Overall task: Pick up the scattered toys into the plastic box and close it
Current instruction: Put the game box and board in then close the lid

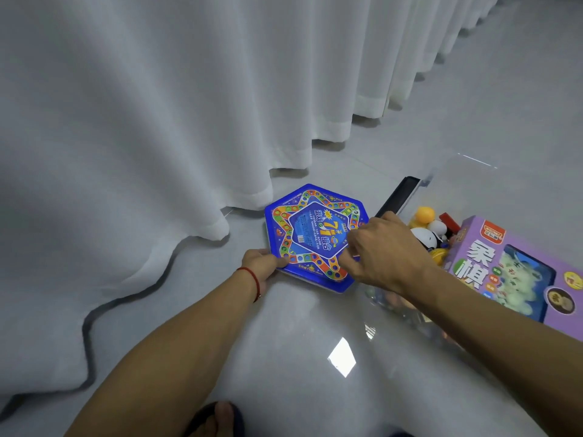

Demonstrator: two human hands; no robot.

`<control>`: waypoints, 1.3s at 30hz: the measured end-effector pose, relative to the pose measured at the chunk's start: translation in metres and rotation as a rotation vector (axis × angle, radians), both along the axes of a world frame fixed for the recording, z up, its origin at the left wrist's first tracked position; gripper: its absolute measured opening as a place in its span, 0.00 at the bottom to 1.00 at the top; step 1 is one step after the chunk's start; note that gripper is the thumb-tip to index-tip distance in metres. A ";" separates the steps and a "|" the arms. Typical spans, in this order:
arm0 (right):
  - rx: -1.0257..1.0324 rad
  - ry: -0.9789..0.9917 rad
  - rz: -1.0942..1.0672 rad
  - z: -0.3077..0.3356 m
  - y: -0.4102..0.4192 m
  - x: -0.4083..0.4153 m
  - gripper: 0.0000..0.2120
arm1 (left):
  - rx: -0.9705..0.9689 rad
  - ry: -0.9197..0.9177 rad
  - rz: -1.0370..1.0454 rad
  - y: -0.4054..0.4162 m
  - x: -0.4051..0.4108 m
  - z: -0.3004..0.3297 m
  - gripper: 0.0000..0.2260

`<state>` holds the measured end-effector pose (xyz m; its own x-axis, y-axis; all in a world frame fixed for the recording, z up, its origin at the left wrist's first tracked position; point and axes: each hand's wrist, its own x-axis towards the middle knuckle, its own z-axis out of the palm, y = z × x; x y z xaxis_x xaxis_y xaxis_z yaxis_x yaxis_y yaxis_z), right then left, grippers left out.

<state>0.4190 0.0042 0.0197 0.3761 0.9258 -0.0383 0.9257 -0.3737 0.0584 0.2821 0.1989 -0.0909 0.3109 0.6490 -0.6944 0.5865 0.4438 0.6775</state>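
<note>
A blue hexagonal board-game box lies on the glossy floor by the curtain hem. My left hand grips its near-left edge, thumb on top. My right hand holds its right side, fingers curled over the rim. Just right of it stands the clear plastic box, open, with a yellow ball, a white and black toy and other small toys inside. A purple chess-game box rests tilted across the plastic box's near side.
White curtains hang along the left and back, their hems touching the pale tiled floor. A dark strip, perhaps a lid edge or handle, lies at the plastic box's left rim. My foot in a sandal shows at the bottom.
</note>
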 end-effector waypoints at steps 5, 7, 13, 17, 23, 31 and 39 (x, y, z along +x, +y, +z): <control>-0.037 -0.056 0.031 0.000 -0.001 0.000 0.24 | -0.075 -0.174 -0.024 0.000 -0.013 0.058 0.14; -0.105 -0.050 0.076 0.006 -0.006 -0.002 0.32 | -0.020 -0.189 -0.069 0.005 -0.021 0.091 0.13; -0.090 0.139 0.052 0.070 -0.017 -0.028 0.37 | 0.281 -0.150 -0.206 0.019 -0.048 0.206 0.08; 0.050 0.294 -0.158 0.123 -0.042 -0.038 0.24 | 0.327 -0.268 -0.153 0.015 -0.062 0.272 0.10; 0.415 1.119 -0.888 0.172 -0.118 -0.057 0.22 | -0.088 -0.481 -0.228 -0.082 -0.045 0.297 0.10; 0.863 0.998 -1.383 0.147 -0.237 -0.031 0.11 | -0.326 -0.499 -0.287 -0.229 0.035 0.233 0.12; 0.894 1.163 -1.455 0.124 -0.278 -0.004 0.17 | 0.187 -0.291 -0.621 -0.266 0.079 0.184 0.16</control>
